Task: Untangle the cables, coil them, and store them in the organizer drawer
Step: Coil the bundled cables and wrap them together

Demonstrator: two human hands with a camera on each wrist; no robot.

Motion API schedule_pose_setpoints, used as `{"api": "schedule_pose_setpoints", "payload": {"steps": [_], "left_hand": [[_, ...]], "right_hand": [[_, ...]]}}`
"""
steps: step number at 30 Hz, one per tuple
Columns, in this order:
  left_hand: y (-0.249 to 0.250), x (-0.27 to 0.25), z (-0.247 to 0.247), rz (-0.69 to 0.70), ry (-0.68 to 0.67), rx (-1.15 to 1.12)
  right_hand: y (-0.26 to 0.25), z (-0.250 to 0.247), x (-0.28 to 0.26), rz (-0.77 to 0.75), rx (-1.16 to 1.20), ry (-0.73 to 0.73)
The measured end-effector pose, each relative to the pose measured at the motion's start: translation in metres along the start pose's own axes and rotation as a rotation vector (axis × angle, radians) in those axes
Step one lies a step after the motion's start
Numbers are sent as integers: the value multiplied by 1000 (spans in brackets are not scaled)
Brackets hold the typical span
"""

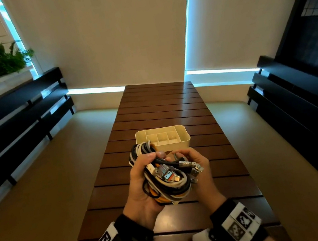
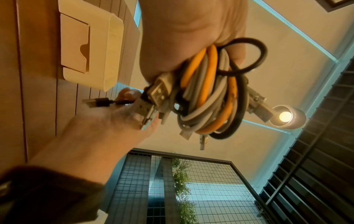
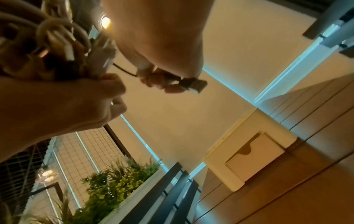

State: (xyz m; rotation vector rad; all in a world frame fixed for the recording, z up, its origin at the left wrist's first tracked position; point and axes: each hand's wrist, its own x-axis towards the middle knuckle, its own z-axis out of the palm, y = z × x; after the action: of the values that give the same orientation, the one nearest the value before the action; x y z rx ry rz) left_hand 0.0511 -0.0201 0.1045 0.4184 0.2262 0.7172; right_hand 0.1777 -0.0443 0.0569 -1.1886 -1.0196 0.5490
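Cables: a tangled bunch of cables (image 1: 163, 178) held up in the air above the table (image 1: 164, 107), in front of the person and on the near side of the organizer.
Look of the bunch: white, grey, black and orange cords looped over and through one another; a loose black loop sticks out on the left side, and orange strands show along the bottom and near the top.
Plugs: several metal plug ends poke out of the knot; a silver one with a blue and orange face lies on top in the middle, others cluster to the right.
Left hand: the left hand (image 1: 141, 187) cups the bunch from below and from the left, fingers curled over its top edge, thumb pressed on the upper cords.
Right hand: the right hand (image 1: 197, 171) is on the right of the bunch, fingers bent in, pinching a dark plug (image 3: 193, 84) on a thin black cord between the fingertips (image 3: 172, 89).
Organizer: a cream organizer (image 1: 163, 138) stands on the table just beyond the fingers, its top divided into small compartments.
Drawer: the drawer (image 3: 254, 156) on its near face is pushed in, with a notch cut into its upper edge.
Plug and organizer: apart, not touching.
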Motion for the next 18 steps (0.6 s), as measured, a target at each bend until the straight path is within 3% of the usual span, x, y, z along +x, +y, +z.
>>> {"api": "schedule_pose_setpoints", "payload": {"steps": [4, 7, 9, 11, 13, 15, 18], "left_hand": [[3, -2, -2, 5, -32, 0], [10, -6, -7, 32, -58, 34], [18, -10, -8, 49, -109, 83], [25, -15, -7, 79, -136, 132], [30, -18, -8, 122, -108, 176], [31, -20, -9, 143, -64, 214], [26, -17, -14, 78, -3, 249]], "right_hand": [[-4, -4, 8, -271, -108, 154], [-27, -27, 19, -502, -359, 43], [-46, -47, 30, -370, -545, -265], [-64, -71, 40, -84, -718, -680], [-78, -98, 45, 136, -641, -921], [-94, -118, 46, 220, -499, -935], [-107, -122, 50, 179, -369, -669]]}}
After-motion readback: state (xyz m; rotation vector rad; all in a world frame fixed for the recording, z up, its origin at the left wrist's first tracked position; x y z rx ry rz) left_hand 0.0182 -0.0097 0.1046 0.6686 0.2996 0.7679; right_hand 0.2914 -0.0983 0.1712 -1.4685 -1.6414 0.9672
